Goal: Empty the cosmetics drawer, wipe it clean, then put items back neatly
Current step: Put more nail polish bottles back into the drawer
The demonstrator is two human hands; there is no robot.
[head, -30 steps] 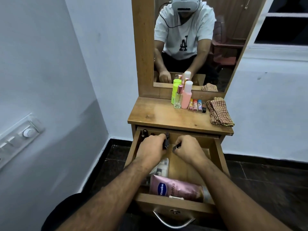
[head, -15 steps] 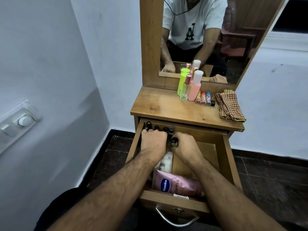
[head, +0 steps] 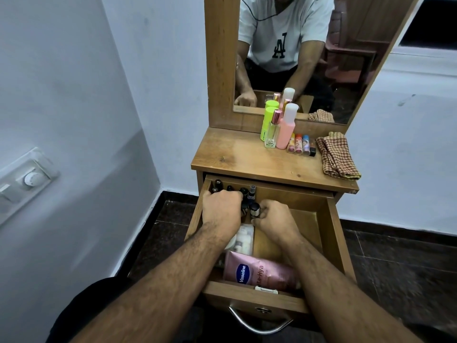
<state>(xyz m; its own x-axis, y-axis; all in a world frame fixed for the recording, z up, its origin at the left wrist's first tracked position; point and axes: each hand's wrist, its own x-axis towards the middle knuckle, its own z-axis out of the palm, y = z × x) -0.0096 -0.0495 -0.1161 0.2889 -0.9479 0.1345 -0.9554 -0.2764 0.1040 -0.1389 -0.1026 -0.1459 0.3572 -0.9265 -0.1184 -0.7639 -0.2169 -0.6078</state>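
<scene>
The wooden drawer [head: 333,233] stands pulled out under the dresser top. Several small dark bottles [head: 243,191] stand in a row along its back left corner. My left hand [head: 221,209] is curled over some of them; what it holds is hidden. My right hand [head: 272,220] pinches a small black-capped bottle [head: 254,209] beside that row. A pink Vaseline tube [head: 259,271] lies at the drawer's front, with a white tube [head: 243,237] behind it. On the dresser top [head: 235,157] stand a green bottle [head: 268,122], a clear perfume bottle [head: 272,132], a pink bottle [head: 285,129] and small lip balms [head: 300,144].
A checked cloth [head: 337,155] lies folded on the right of the dresser top. A mirror [head: 309,58] rises behind it. A white wall with a switch panel [head: 27,179] is close on the left. A metal handle [head: 257,323] hangs from the drawer front. The floor is dark tile.
The view has dipped slightly toward the drawer. Both hands have pushed further into the back left of the drawer, and the right hand has brought its small bottle beside the row.
</scene>
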